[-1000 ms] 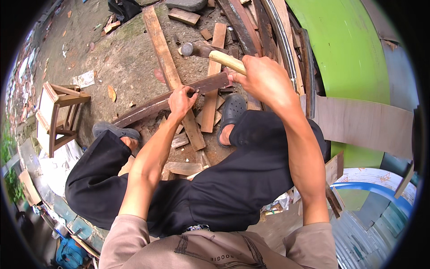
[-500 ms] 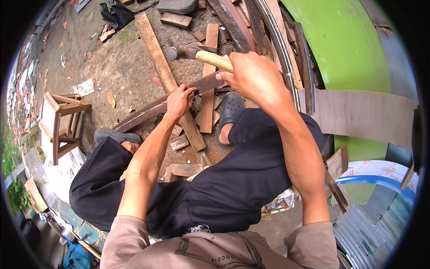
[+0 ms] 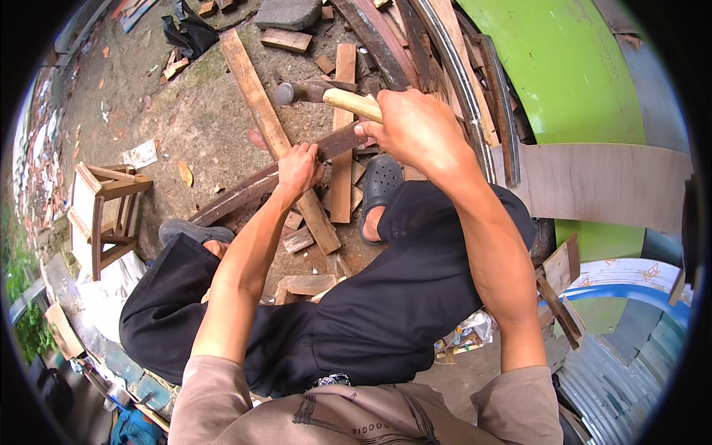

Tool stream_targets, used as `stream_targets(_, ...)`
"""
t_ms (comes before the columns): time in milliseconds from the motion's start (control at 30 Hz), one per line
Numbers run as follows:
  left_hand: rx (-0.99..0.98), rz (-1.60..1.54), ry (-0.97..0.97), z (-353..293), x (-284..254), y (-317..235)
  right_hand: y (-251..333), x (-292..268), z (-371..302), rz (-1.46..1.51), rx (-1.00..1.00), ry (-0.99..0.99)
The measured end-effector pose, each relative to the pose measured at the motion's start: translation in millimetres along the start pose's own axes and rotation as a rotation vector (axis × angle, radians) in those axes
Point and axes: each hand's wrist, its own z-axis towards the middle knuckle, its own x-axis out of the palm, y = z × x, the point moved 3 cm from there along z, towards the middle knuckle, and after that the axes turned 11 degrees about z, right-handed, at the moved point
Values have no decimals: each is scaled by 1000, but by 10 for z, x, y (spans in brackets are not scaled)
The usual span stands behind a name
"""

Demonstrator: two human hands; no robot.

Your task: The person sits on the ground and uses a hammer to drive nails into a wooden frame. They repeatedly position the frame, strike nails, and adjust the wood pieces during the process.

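My right hand (image 3: 423, 127) is closed round the pale wooden handle of a hammer (image 3: 350, 102), whose metal head points left above the planks. Its thumb is at the right end of a dark brown wooden plank (image 3: 241, 187). Gripping that same plank near its middle, my left hand (image 3: 299, 169) has its fingers curled over the edge. The dark plank slants from my left shoe up to the right. It crosses over a long, lighter plank (image 3: 256, 96) and a shorter reddish-brown board (image 3: 342, 182) on the ground.
My feet in grey clogs (image 3: 380, 185) stand either side of the work. A small wooden stool (image 3: 111, 211) lies tipped at the left. Stacked timber (image 3: 374, 37) and green panels (image 3: 552, 67) fill the right. A grey stone block (image 3: 288, 13) and wood offcuts lie at the far side.
The view has shifted slightly. Both hands keep their grips, and the hammer and dark plank stay in nearly the same place.
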Motion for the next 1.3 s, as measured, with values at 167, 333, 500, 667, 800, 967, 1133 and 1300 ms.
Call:
stream_targets(167,-104,1,44,-202,146,176,-49,-7,-12,-8,-19,-19)
stream_targets(333,-316,-200,-97,-392,7,138,-53,-30,-29,4,22,-11)
stream_targets(500,-282,-275,-135,-272,2,-11,-20,8,-25,-12,-16,-16)
stream_targets(667,-147,-191,-46,-137,-6,77,-20,-9,-27,-11,-17,-8)
stream_targets(800,12,-116,44,-9,-9,208,9,-16,-13,1,4,4)
stream_targets(967,136,-22,49,85,-52,173,-3,-8,10,-5,4,1)
stream_targets(1133,260,74,131,241,-82,170,-4,-11,23,5,10,10)
stream_targets(1300,443,183,75,329,12,177,-3,-26,11,7,-18,-9)
